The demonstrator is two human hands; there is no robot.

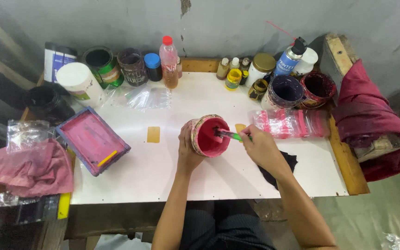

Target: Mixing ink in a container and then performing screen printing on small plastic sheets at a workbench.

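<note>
My left hand (187, 149) grips a small round can (208, 135) of pink-red paint, tilted toward me over the white table top (163, 171). My right hand (260, 147) holds a thin green-handled stick (231, 134) whose tip dips into the paint inside the can. A dark cloth (289, 163) lies on the table under my right wrist.
A pink-stained framed screen (92, 140) with a yellow strip lies at left, beside a pink rag (31, 167). Cans, jars, bottles and a spray can (289, 56) line the back edge. Plastic bags (290, 122) lie at right; a maroon cloth (371, 120) drapes over the wooden edge.
</note>
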